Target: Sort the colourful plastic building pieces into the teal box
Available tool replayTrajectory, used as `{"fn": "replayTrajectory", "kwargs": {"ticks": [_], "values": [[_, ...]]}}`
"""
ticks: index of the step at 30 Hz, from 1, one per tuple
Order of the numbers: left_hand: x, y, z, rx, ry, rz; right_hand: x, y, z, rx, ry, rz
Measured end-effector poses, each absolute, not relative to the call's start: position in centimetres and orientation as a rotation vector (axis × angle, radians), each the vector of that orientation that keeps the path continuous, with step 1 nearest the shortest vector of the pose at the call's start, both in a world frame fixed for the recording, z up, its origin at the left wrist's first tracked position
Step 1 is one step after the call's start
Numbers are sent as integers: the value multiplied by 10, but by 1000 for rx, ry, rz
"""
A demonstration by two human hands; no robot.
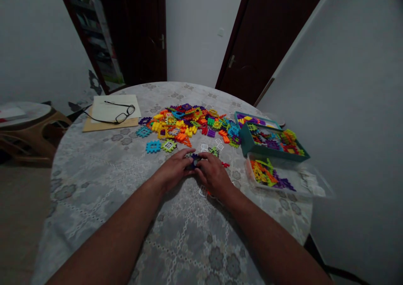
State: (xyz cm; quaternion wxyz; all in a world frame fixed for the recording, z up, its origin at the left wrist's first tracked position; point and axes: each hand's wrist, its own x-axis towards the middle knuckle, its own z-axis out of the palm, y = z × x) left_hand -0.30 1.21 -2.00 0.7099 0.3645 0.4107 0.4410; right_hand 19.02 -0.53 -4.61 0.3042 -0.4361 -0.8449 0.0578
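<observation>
Both my hands meet over the near middle of the table around a dark purple building piece (pixel 195 160) with an opening in its centre. My left hand (pixel 176 167) grips its left side with thumb and fingers. From the right, my right hand (pixel 214 172) has its fingers closed on the same piece, hiding part of it. Just beyond my left hand lie a blue square piece (pixel 153 147) and a lime-green piece (pixel 169 145) with a white window insert. A green piece (pixel 214 151) and white window frames (pixel 219 144) lie just past my right hand.
A heap of colourful interlocking pieces (pixel 189 119) spreads across the table's middle. At right stand a teal box (pixel 267 148) and a clear plastic tray (pixel 252 180), both holding pieces. Glasses (pixel 121 117) rest on papers (pixel 134 102) at left. White frames lie partly beneath my right wrist.
</observation>
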Motion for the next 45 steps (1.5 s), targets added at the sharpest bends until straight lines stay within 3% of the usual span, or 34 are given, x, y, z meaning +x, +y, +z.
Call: {"fn": "replayTrajectory", "kwargs": {"ticks": [7,17,29,34,40,45], "values": [[5,9,-17,893,985,1002,196,-1,-41,-1078,-2170,190],[-3,20,-10,615,992,1102,238,27,-65,-1558,-2084,-3],[-4,26,-16,581,1039,1059,240,32,-73,-1524,-2057,73],[-3,28,-18,589,1041,1048,247,17,-42,-1450,-2047,32],[-3,27,-16,581,1058,1034,304,-26,14,-1500,-2023,-301],[-4,27,-17,600,1043,1037,353,-59,8,-1880,-1798,-581]]}}
